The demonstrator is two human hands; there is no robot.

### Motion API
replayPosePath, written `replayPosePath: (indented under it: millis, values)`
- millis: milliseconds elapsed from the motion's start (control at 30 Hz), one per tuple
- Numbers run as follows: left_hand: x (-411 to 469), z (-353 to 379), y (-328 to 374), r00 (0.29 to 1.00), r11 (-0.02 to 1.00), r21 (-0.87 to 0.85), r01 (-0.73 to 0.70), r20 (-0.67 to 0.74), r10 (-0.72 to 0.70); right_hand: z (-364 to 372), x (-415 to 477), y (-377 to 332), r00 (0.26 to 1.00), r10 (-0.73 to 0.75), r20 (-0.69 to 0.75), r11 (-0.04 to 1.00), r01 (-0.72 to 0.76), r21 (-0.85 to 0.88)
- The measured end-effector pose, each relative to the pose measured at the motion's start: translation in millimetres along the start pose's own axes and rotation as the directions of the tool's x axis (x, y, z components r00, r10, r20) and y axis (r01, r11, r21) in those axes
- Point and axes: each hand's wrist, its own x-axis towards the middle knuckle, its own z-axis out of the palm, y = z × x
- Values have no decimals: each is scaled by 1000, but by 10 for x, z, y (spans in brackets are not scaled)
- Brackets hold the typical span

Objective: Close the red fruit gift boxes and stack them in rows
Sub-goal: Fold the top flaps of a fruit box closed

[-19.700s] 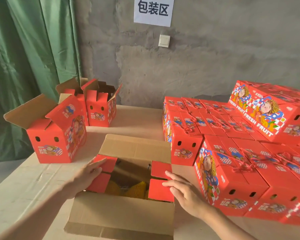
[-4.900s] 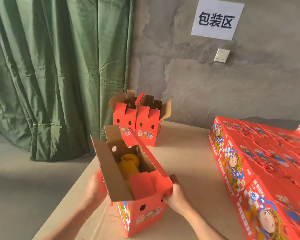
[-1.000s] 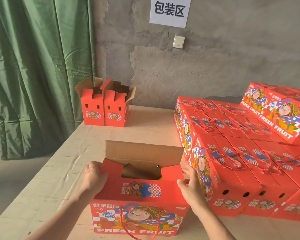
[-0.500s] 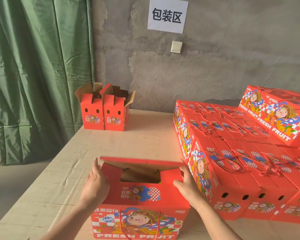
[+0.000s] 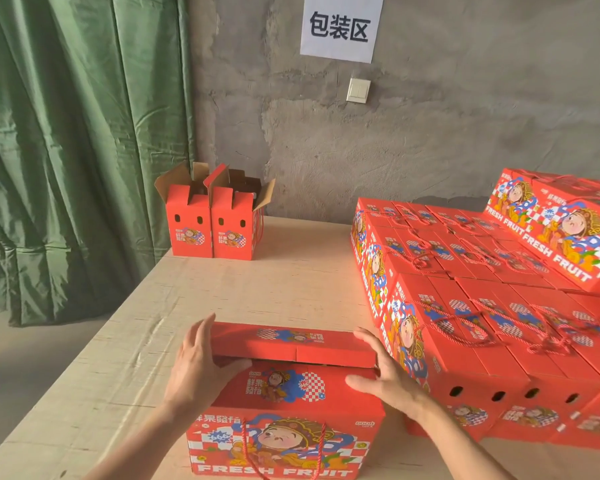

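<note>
A red fruit gift box (image 5: 284,389) stands in front of me on the table, its picture side and red rope handle (image 5: 248,445) facing me. Its far lid flap (image 5: 291,344) is folded down almost flat over the near flap. My left hand (image 5: 194,368) rests against the left end of the lid with straight fingers, thumb on the near flap. My right hand (image 5: 385,379) presses the right end the same way. Closed red boxes (image 5: 465,306) lie in rows just to the right.
A second layer of closed boxes (image 5: 561,230) sits on the rows at the back right. Two open red boxes (image 5: 212,223) stand at the far left of the wooden table (image 5: 257,289). A green curtain (image 5: 66,133) hangs left, past the table's edge.
The far lid flap has swung from upright down over the box top. Both hands have stayed at the box's two ends and followed the flap down.
</note>
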Motion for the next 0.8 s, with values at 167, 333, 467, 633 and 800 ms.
replayPosePath:
  millis: [167,333,467,633,800]
  values:
    - [22,7,-40,999,999,7,-34,36,34,-323,85,-221,988,39,152,977,-6,-213]
    - [40,50,-82,999,998,46,-36,21,35,-136,210,-120,993,-67,99,891,105,-441]
    - [137,57,-85,995,927,366,-85,80,60,-151,216,-90,992,-81,100,869,119,-480]
    - [525,-43,31,901,793,537,-286,433,32,-146,235,-74,986,-115,117,819,161,-551]
    - [650,-57,204,771,692,534,-485,635,50,-138,228,-113,988,-91,123,737,150,-660]
